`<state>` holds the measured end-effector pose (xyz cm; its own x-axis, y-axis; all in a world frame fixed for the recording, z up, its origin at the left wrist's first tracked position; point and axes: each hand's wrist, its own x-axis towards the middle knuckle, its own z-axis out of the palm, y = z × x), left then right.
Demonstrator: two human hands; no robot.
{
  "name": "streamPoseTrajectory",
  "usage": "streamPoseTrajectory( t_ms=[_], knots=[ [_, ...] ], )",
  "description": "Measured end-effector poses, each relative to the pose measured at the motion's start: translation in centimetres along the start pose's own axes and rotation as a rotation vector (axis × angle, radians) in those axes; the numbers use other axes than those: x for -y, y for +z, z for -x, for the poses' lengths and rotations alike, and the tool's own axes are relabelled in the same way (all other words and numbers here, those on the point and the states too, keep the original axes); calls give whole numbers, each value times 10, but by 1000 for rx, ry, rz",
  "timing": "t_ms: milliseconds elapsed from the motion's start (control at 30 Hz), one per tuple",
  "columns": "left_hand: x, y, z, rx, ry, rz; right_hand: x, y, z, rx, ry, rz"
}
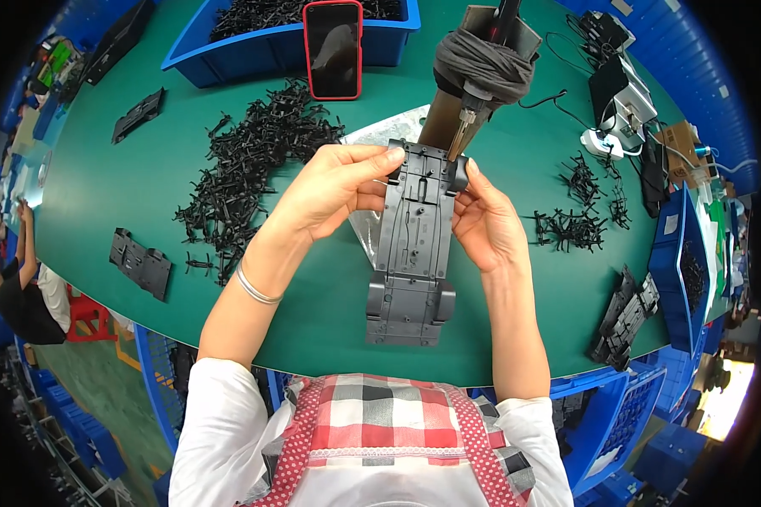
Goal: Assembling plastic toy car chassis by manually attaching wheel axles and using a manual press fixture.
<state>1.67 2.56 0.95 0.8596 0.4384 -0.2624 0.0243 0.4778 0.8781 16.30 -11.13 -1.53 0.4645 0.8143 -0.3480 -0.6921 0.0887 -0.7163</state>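
Observation:
A long black plastic chassis plate (413,228), ribbed and dotted with screw posts, is held between both hands above the green table. My left hand (334,188) grips its far left corner, thumb on top and fingers curled beneath. My right hand (490,218) pinches the far right corner in the same way. Just beyond that far end, the metal tip of a screwdriver-like tool (465,127) comes down close to the plate; contact cannot be made out. Grey cloth (484,68) is wrapped round the tool's upper part.
Small black plastic parts (245,169) form a large pile at left, with smaller clusters (573,224) at right. A blue bin (254,57) and a red-cased phone (334,51) stand at the back. More chassis plates lie at left (140,264) and right (624,319). Another person (30,296) is far left.

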Motion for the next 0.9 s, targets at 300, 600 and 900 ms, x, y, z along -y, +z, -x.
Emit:
streamPoseTrajectory(
  t_ms=[300, 600, 900],
  knots=[
    [-8, -7, -9, -15, -30, 4, -2, 8, -4, -87, 10, -66],
    [-15, -1, -8, -21, -7, 24, 3, 7, -4, -25, -17, -100],
    [-16, -4, -12, -34, -13, 16, 3, 8, -8, -42, -5, -126]
  ],
)
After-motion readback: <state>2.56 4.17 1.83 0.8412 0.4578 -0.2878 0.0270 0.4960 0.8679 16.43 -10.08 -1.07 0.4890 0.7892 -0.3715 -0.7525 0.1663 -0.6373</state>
